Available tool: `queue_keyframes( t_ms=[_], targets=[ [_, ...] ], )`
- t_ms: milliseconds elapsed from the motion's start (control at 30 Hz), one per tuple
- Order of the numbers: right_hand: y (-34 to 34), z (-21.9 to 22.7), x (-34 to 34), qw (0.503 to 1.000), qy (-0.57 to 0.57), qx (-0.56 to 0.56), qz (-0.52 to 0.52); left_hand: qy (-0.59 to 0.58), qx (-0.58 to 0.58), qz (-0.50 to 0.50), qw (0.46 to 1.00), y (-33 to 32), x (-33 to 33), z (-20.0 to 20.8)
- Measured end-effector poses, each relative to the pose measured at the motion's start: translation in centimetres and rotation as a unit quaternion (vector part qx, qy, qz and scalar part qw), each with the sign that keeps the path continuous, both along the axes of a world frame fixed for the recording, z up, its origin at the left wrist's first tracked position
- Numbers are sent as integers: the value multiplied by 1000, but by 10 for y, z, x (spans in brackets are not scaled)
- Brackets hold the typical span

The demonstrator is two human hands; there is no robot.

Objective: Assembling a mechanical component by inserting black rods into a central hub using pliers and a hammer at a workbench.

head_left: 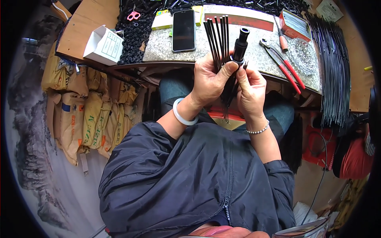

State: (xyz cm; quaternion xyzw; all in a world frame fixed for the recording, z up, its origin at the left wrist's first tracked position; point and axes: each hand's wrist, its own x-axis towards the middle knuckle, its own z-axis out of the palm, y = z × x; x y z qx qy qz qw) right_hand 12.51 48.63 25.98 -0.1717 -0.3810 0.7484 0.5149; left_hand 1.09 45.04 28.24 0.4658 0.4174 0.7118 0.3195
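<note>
We see a stepped black tube (240, 47) standing nearly upright, tilted slightly right, in front of the desk edge, its open end uppermost and a pale ring near its base. Just left of it, thin black rods (217, 37) fan upward. The left hand (211, 77) is clamped on these rods, its thumb reaching the tube's base; the right hand (253, 87) is pinched around the tube's lower end, the exact contact being hidden by the fingers. We note a pale bangle (183, 113) on the left wrist and a beaded bracelet (258, 129) on the right.

Beyond the hands, a speckled board (158, 53) bears a dark phone (184, 31), red-handled pliers (294, 73) and a clear dish (301, 55). Farther out, we find a white carton (104, 45) at left, longer dark rods (335, 71) overhanging the desk at right, and brown sacks (71, 119) below left.
</note>
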Motion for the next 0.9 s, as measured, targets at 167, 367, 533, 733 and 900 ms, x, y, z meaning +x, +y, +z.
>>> queue_keyframes(
  t_ms=[167, 367, 533, 733, 900],
  targets=[
    [-2, -2, -4, 999, 1, 36, -23, -31, 14, -8, 999, 3, 3, -3],
    [-10, 0, -5, 998, 45, 34, -38, -43, 28, 23, 998, 3, 7, 0],
    [-6, 10, -3, 1000, 1, -10, -9, -56, 27, -3, 998, 0, 6, -4],
    [-6, 22, -5, 998, -40, -32, -31, -100, 31, -57, 993, 0, 5, -8],
    [-11, 6, -5, 999, 8, 3, -53, -158, 26, -84, 984, 2, 7, -8]
  ],
)
